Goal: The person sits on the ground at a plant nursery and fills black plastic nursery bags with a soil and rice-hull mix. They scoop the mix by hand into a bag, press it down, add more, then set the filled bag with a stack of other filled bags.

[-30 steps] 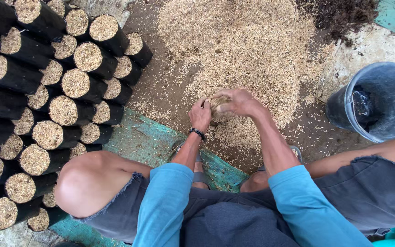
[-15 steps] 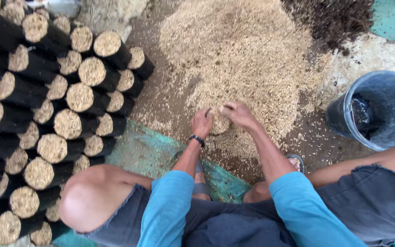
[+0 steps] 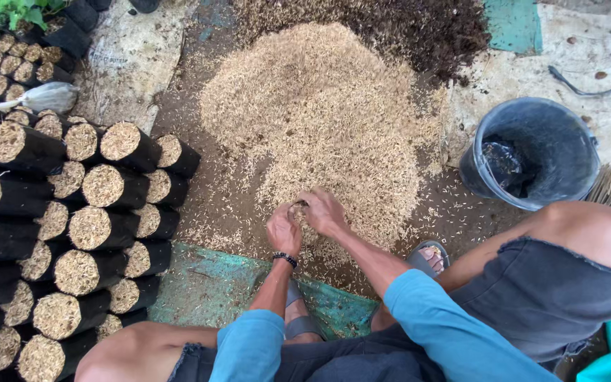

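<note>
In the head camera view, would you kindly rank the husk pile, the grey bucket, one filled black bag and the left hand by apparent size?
1. Husk pile, by far the largest.
2. Grey bucket.
3. Filled black bag.
4. Left hand.
The bag and the hand look close in size, so their order is unsure.
</note>
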{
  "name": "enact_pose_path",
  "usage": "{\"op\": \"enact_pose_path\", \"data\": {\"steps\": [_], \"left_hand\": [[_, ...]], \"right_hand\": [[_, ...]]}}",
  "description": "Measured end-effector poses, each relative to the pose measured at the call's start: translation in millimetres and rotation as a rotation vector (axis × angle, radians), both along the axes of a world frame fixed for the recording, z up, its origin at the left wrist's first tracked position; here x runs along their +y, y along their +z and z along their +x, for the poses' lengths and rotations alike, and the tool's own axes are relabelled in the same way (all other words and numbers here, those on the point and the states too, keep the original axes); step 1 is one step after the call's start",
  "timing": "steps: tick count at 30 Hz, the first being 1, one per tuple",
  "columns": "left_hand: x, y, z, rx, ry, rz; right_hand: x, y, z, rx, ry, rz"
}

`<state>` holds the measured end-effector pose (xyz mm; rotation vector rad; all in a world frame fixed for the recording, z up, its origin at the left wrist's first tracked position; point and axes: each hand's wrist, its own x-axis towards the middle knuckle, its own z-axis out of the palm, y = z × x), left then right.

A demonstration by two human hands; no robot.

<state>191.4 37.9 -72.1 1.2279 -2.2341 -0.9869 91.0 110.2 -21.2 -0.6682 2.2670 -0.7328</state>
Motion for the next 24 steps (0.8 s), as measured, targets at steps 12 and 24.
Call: {"op": "enact_pose_path", "data": {"steps": [12,24], "left_hand": [[-16.9,-18.4,5.1,-0.170,0.107,0.402],[-9.1,7.4,-1.6,0.102,0.228,0.601]], "right_hand": [[-3.3,-15.8,-17.9,0.013,0.098,0.098],[-1.1,-15.7,-7.8,0.015,-0.186,-0.150]]}}
